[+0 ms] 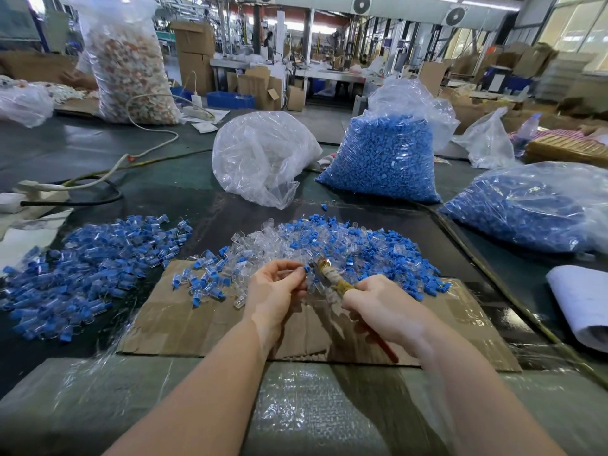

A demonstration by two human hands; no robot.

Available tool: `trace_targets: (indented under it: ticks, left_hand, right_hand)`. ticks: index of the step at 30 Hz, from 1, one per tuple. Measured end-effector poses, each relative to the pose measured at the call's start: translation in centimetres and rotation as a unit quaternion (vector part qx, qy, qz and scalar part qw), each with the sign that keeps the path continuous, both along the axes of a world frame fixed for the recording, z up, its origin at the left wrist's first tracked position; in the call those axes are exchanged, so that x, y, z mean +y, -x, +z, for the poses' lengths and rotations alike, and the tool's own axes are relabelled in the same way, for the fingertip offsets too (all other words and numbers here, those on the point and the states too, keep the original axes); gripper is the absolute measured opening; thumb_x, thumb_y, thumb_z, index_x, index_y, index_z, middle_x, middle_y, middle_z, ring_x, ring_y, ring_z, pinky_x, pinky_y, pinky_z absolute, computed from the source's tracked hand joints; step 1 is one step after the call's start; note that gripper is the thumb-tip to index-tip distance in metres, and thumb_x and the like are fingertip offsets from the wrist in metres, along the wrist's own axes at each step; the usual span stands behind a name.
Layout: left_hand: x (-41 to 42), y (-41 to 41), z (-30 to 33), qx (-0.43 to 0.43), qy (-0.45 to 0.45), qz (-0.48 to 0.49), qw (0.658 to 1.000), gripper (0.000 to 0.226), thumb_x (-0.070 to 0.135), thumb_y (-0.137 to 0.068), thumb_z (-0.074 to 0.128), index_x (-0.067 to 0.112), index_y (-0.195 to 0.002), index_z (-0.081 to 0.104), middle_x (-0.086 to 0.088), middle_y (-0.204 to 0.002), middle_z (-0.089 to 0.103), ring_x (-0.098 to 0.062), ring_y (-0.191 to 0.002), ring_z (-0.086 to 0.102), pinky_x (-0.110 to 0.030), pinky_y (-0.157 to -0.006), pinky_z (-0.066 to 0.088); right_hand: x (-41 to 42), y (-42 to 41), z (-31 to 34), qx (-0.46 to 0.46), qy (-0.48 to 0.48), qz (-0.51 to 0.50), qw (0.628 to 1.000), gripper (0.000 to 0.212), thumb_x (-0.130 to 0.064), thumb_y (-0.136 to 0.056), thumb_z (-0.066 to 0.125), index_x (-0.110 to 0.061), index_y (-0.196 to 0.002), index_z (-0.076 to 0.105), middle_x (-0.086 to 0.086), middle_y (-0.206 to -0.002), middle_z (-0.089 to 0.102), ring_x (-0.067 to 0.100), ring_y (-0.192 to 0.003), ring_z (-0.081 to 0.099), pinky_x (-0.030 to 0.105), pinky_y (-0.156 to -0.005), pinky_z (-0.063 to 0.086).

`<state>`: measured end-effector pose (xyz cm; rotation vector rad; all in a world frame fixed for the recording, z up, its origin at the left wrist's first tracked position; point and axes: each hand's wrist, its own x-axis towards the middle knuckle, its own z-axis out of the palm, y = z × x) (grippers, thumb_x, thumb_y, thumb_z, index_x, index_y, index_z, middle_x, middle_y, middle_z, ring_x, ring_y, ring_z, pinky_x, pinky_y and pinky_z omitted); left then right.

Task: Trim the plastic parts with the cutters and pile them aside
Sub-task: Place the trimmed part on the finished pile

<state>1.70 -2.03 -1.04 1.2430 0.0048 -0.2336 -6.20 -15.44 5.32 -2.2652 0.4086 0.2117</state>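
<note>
Both hands over the cardboard sheet (184, 320), trimming one small plastic part (306, 270).

Left hand (274, 292) curled, fingertips pinching the blue-and-clear part — right hand (378, 307) wrapped round the cutters (332, 276), whose head touches the part; jaw gap too blurred to tell. Mixed heap of blue and clear parts (345, 245) just beyond the hands, separate pile (88, 264) well to the left. Bags of blue pieces (385, 159) far right — roll of white material (579, 301) near right.

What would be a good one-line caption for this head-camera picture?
Left hand pinches a small blue part while right hand holds the cutters to it, above cardboard.
</note>
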Motion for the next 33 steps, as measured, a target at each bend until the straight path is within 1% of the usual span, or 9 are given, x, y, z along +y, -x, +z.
trace_targets:
  ticks: [2, 4, 9, 13, 16, 19, 23, 30, 33]
  left_hand:
    - [0.0, -0.1, -0.1, 0.002, -0.004, 0.001, 1.0, 0.008, 0.003, -0.086, 0.061, 0.01, -0.088, 0.063, 0.003, -0.057, 0.066, -0.006, -0.048, 0.06, -0.018, -0.047, 0.051]
    - [0.0, -0.1, -0.2, 0.004, -0.008, 0.005, 1.0, 0.008, 0.003, -0.085, 0.062, 0.01, -0.087, 0.064, 0.002, -0.058, 0.067, -0.007, -0.049, 0.06, -0.019, -0.047, 0.051]
    - [0.0, -0.2, -0.4, -0.002, -0.009, 0.019, 1.0, 0.009, 0.002, -0.085, 0.062, 0.01, -0.084, 0.064, 0.003, -0.058, 0.066, -0.006, -0.05, 0.061, -0.018, -0.047, 0.051]
    - [-0.1, -0.2, -0.3, 0.006, -0.008, 0.027, 1.0, 0.009, 0.003, -0.085, 0.062, 0.011, -0.083, 0.065, 0.002, -0.059, 0.067, -0.006, -0.048, 0.059, -0.018, -0.046, 0.049]
    - [-0.2, -0.2, -0.3, 0.004, -0.012, 0.036, 0.999, 0.012, 0.003, -0.085, 0.063, 0.013, -0.08, 0.064, 0.002, -0.059, 0.066, -0.005, -0.047, 0.058, -0.017, -0.045, 0.049]
    - [-0.3, -0.1, -0.2, 0.005, -0.014, 0.041, 0.999, 0.011, 0.003, -0.086, 0.062, 0.012, -0.08, 0.063, 0.0, -0.062, 0.065, -0.005, -0.046, 0.057, -0.017, -0.044, 0.048]
    - [-0.4, -0.1, -0.2, 0.003, -0.032, 0.047, 0.998, 0.009, 0.003, -0.086, 0.062, 0.012, -0.084, 0.062, -0.006, -0.072, 0.064, -0.005, -0.048, 0.058, -0.017, -0.046, 0.048]
    - [-0.5, 0.0, -0.2, 0.001, -0.053, 0.049, 0.997, 0.011, 0.004, -0.087, 0.061, 0.014, -0.084, 0.062, -0.004, -0.073, 0.063, -0.008, -0.053, 0.057, -0.021, -0.052, 0.051]
    - [-0.4, 0.1, -0.1, 0.005, -0.045, 0.045, 0.998, 0.01, 0.004, -0.087, 0.061, 0.014, -0.084, 0.062, -0.005, -0.075, 0.063, -0.008, -0.052, 0.057, -0.019, -0.05, 0.05]
  right_hand:
    - [0.2, 0.2, 0.3, 0.012, -0.055, 0.013, 0.998, 0.009, -0.011, -0.081, 0.048, -0.011, -0.073, 0.044, 0.012, -0.073, 0.042, 0.023, -0.067, 0.042, 0.035, -0.063, 0.03]
    - [0.2, 0.2, 0.6, 0.022, -0.078, 0.026, 0.996, 0.008, -0.005, -0.08, 0.046, -0.01, -0.076, 0.043, 0.013, -0.077, 0.04, 0.024, -0.07, 0.042, 0.036, -0.063, 0.03]
    - [0.2, 0.4, 1.1, 0.031, -0.096, 0.043, 0.994, 0.012, 0.001, -0.081, 0.042, -0.011, -0.082, 0.044, 0.013, -0.083, 0.039, 0.025, -0.076, 0.042, 0.034, -0.064, 0.031]
    - [0.1, 0.4, 1.3, 0.045, -0.096, 0.048, 0.993, 0.013, 0.0, -0.08, 0.041, -0.011, -0.084, 0.046, 0.012, -0.085, 0.042, 0.025, -0.078, 0.042, 0.037, -0.069, 0.031]
    - [0.1, 0.3, 1.4, 0.051, -0.091, 0.05, 0.993, 0.012, 0.0, -0.081, 0.041, -0.006, -0.088, 0.049, 0.012, -0.083, 0.042, 0.024, -0.077, 0.043, 0.035, -0.066, 0.032]
    - [0.2, 0.3, 1.3, 0.044, -0.086, 0.06, 0.994, 0.017, -0.001, -0.081, 0.041, -0.012, -0.09, 0.05, 0.012, -0.082, 0.043, 0.024, -0.076, 0.044, 0.036, -0.067, 0.032]
    - [0.3, 0.4, 1.2, 0.031, -0.084, 0.079, 0.993, 0.011, -0.001, -0.08, 0.043, -0.012, -0.08, 0.042, 0.01, -0.079, 0.039, 0.023, -0.076, 0.04, 0.036, -0.068, 0.031]
    - [0.3, 0.8, 1.2, 0.037, -0.066, 0.083, 0.994, 0.013, -0.001, -0.079, 0.042, -0.014, -0.076, 0.042, 0.008, -0.078, 0.041, 0.022, -0.074, 0.039, 0.036, -0.067, 0.03]
    - [0.3, 0.6, 1.4, 0.04, -0.063, 0.082, 0.994, 0.016, -0.001, -0.081, 0.041, -0.014, -0.073, 0.04, 0.008, -0.078, 0.04, 0.022, -0.076, 0.04, 0.036, -0.068, 0.03]
